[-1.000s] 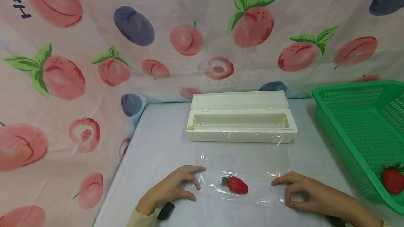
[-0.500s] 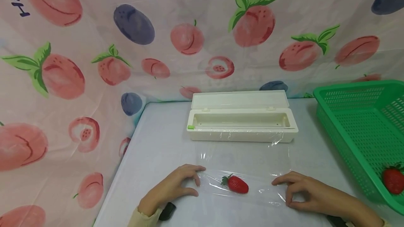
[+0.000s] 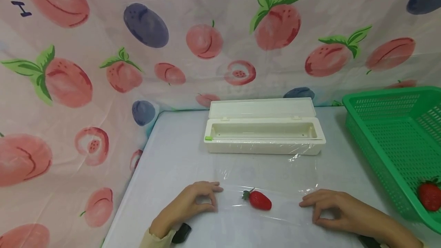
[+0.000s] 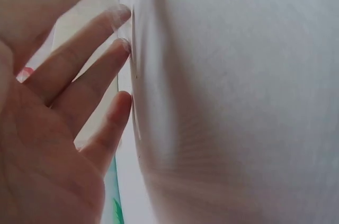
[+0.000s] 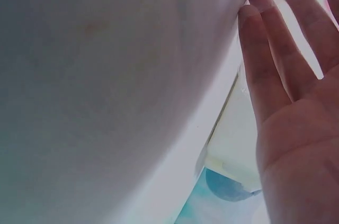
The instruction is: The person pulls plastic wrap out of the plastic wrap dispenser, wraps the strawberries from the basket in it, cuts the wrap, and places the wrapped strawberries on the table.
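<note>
A red strawberry (image 3: 260, 200) with green leaves lies on its side on the table, between the two hands. Clear cling film (image 3: 265, 171) stretches from the white dispenser box (image 3: 265, 147) toward the person and around the strawberry. At the film's left edge, my left hand (image 3: 193, 202) pinches it between thumb and finger. My right hand (image 3: 335, 208) pinches the right near corner, its thumb and a finger forming a loop. In the left wrist view, the other fingertips (image 4: 123, 45) rest against the white table surface, with film shining over them. The right wrist view shows fingertips (image 5: 248, 12) touching the table too.
The dispenser's lid (image 3: 262, 108) stands raised at the back, and a small green slider (image 3: 208, 138) sits on its left front edge. A green basket (image 3: 365, 152) on the right holds another strawberry (image 3: 429, 195). Behind the table (image 3: 172, 152) hangs a fruit-print cloth (image 3: 213, 10).
My left thumb and fingers have drawn together on the film's edge. The near film has shifted slightly and shows fewer bright creases. The strawberry and right hand stay nearly in place.
</note>
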Demonstrator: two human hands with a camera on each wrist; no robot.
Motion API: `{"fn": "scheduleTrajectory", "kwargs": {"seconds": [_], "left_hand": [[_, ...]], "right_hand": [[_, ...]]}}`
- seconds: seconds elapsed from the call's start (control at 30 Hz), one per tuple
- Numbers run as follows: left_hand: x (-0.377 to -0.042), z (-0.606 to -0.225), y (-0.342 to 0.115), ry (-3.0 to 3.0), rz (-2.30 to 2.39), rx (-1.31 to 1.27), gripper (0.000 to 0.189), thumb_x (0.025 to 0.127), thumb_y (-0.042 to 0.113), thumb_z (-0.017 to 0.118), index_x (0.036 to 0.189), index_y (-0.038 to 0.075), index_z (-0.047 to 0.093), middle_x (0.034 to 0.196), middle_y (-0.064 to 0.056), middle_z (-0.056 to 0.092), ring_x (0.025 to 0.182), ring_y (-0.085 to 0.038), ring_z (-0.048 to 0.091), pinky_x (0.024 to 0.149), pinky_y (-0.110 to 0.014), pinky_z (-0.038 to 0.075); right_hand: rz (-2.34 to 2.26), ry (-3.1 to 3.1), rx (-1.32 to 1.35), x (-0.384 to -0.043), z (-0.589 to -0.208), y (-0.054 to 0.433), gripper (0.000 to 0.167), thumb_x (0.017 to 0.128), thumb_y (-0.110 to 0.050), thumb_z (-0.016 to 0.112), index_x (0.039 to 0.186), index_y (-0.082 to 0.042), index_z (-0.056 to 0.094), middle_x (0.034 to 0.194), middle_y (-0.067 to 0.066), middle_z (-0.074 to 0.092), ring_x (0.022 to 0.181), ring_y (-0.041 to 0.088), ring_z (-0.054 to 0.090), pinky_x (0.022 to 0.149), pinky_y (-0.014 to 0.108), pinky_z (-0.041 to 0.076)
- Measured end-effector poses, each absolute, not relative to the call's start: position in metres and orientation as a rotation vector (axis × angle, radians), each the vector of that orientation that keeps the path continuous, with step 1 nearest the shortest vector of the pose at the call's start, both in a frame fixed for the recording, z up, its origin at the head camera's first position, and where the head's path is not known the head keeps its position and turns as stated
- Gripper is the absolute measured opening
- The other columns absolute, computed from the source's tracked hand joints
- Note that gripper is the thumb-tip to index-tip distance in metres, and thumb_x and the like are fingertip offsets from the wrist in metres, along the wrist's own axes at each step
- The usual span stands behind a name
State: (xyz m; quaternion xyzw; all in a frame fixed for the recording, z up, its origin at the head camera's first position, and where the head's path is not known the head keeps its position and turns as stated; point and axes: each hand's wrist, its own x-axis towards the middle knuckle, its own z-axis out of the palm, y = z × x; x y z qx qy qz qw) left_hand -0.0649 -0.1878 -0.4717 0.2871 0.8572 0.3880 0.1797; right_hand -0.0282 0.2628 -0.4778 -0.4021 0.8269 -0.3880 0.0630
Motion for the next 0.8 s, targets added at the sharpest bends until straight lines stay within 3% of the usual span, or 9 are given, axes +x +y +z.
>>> {"fn": "scheduleTrajectory", "kwargs": {"seconds": [0.23, 0.5, 0.8], "left_hand": [[-0.0653, -0.4684, -0.1874, 2.445, 1.082, 0.862, 0.012, 0.083, 0.026, 0.079, 0.08, 0.029, 0.067, 0.127, 0.014, 0.066, 0.132, -0.016, 0.053, 0.114, -0.048, 0.036], [-0.066, -0.4671, -0.1885, 2.441, 1.12, 0.879, 0.011, 0.083, 0.028, 0.079, 0.082, 0.03, 0.068, 0.119, 0.014, 0.068, 0.128, -0.015, 0.056, 0.109, -0.04, 0.044], [-0.0684, -0.4676, -0.1894, 2.377, 1.18, 0.82, 0.008, 0.086, 0.027, 0.077, 0.084, 0.029, 0.069, 0.113, 0.016, 0.071, 0.129, -0.015, 0.057, 0.115, -0.044, 0.036]], "right_hand": [[-1.141, 2.411, -1.088, -0.0297, -0.4724, 0.2693, 0.012, 0.091, -0.026, 0.073, 0.093, -0.037, 0.07, 0.123, -0.005, 0.069, 0.12, 0.004, 0.06, 0.091, 0.012, 0.048], [-1.213, 2.374, -1.12, -0.0325, -0.4689, 0.2692, 0.015, 0.091, -0.02, 0.073, 0.097, -0.033, 0.073, 0.122, -0.003, 0.071, 0.118, 0.002, 0.061, 0.089, 0.008, 0.046], [-1.223, 2.437, -1.14, -0.0322, -0.4677, 0.2693, 0.019, 0.09, -0.016, 0.073, 0.098, -0.033, 0.072, 0.116, -0.005, 0.071, 0.106, 0.005, 0.066, 0.087, 0.007, 0.046]]}}
